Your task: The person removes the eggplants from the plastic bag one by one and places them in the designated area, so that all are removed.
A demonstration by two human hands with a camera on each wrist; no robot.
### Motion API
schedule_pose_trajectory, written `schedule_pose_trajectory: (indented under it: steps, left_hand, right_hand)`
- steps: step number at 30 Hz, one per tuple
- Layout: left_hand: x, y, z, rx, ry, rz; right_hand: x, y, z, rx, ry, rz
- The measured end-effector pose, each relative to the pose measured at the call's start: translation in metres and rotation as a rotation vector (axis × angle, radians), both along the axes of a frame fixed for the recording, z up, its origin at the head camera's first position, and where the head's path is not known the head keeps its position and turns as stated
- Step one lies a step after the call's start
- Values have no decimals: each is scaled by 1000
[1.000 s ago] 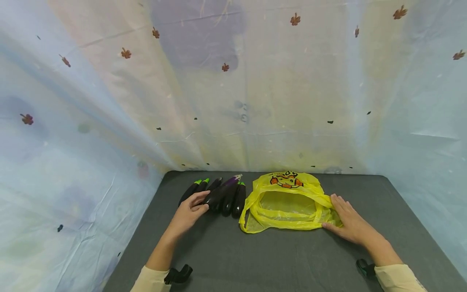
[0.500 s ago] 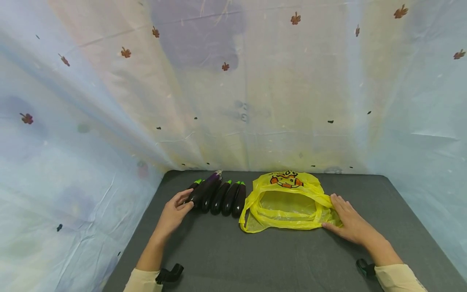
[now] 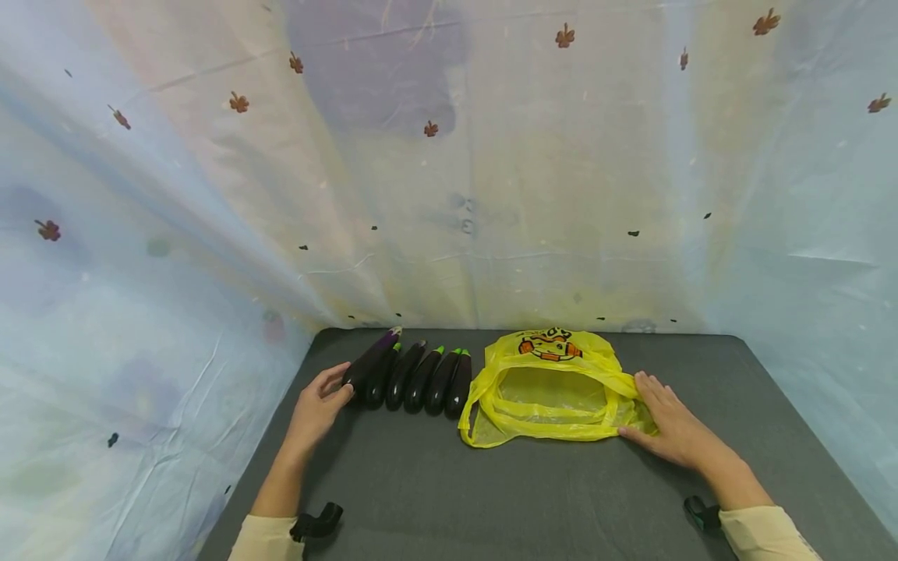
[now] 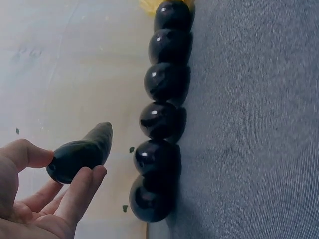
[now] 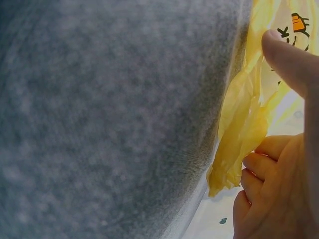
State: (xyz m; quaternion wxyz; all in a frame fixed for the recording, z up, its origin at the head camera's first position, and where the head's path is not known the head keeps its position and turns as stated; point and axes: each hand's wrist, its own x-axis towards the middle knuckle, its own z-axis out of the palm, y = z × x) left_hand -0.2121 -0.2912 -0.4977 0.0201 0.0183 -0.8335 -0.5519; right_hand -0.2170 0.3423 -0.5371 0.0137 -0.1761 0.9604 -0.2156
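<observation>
A glossy dark purple eggplant [image 3: 369, 361] is in my left hand [image 3: 314, 403], pinched at its rounded end between thumb and fingers. In the left wrist view this held eggplant [image 4: 75, 160] hangs apart from the others, its narrow end pointing away. Just to its right in the head view lies a row of several eggplants [image 3: 421, 383], side by side with green stem ends at the back. My right hand [image 3: 672, 427] rests with extended fingers against the right side of a yellow plastic bag [image 3: 592, 352]. The bag's mouth gapes toward me. In the right wrist view, my thumb touches the yellow film [image 5: 239, 124].
Everything lies on a dark grey table [image 3: 519, 499]. Its back edge meets a pale plastic curtain [image 3: 533, 195] with leaf prints, which also hangs at the sides. Black wrist mounts [image 3: 319, 522] sit on both forearms.
My left hand has carried the held eggplant leftward across the row, from over its middle to its left end. The right hand and bag have stayed put.
</observation>
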Motion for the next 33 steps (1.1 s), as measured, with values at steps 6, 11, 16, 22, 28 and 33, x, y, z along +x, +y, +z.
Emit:
schedule_pose_trajectory:
  steps: [6, 11, 16, 22, 28, 33]
  left_hand:
    - [-5, -9, -4, 43, -28, 44]
    - [-8, -18, -7, 13, -33, 78]
    - [-11, -24, -8, -65, -31, 112]
    - [-14, -29, -12, -79, -39, 132]
    - [-19, -34, -18, -87, -47, 146]
    - [-23, -37, -24, -100, -48, 157]
  right_hand:
    - [-1, 0, 0, 2, -18, -12]
    - [-1, 1, -1, -1, -5, -11]
    - [1, 0, -1, -7, 23, -4]
    - [2, -1, 0, -11, 2, -9]
    - [1, -1, 0, -9, -27, -22]
    - [0, -1, -1, -8, -29, -27]
